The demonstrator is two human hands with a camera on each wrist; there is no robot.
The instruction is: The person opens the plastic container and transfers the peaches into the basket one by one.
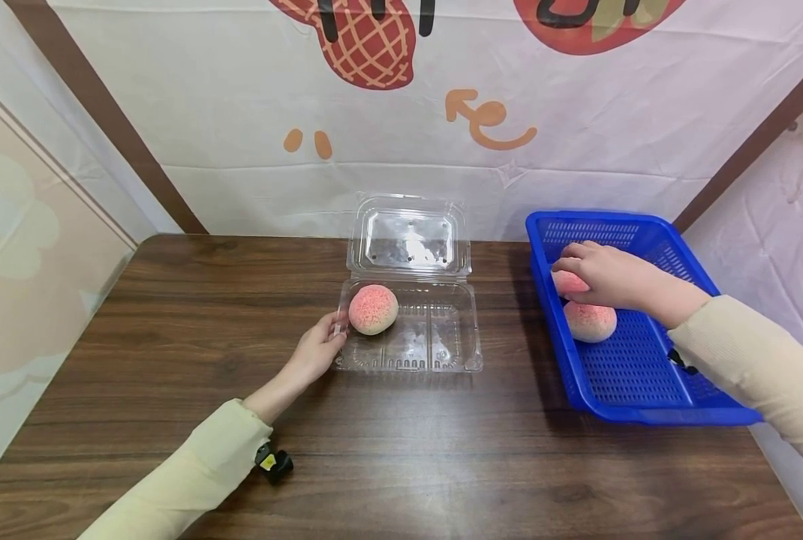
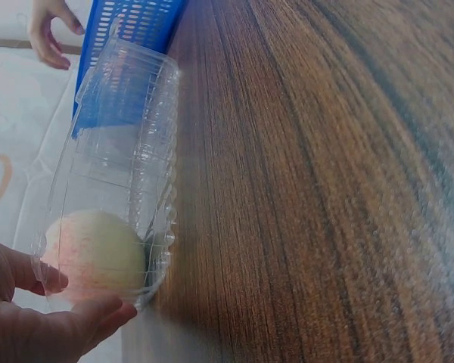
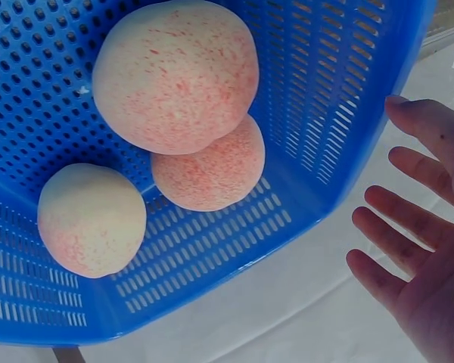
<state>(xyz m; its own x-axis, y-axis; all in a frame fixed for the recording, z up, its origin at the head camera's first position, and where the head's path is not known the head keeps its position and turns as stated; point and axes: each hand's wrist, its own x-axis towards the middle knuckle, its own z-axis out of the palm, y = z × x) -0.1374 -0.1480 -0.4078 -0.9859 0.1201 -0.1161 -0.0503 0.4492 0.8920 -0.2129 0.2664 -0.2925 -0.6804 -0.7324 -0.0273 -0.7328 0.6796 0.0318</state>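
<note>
A hinged clear plastic container [image 1: 452, 360] lies on the table with its lid [image 1: 408, 238] raised behind it. My left hand [image 1: 316, 349] pinches the container's left wall between thumb and fingers. Inside, at that same end, sits a pink and cream peach [image 1: 373, 309]. My right hand [image 1: 600, 274] hangs over the left part of a blue plastic basket [image 1: 577, 386], just above a peach [image 1: 569, 283] that it partly covers. In the right wrist view its fingers are spread and hold nothing. Three peaches, among them a large one [image 3: 175, 76], lie in the basket.
The wooden table [image 1: 401, 450] carries the container in the middle and the basket on the right. A printed cloth [image 1: 239, 97] hangs close behind the table's back edge. A small black and yellow device [image 1: 275, 463] is at the left sleeve.
</note>
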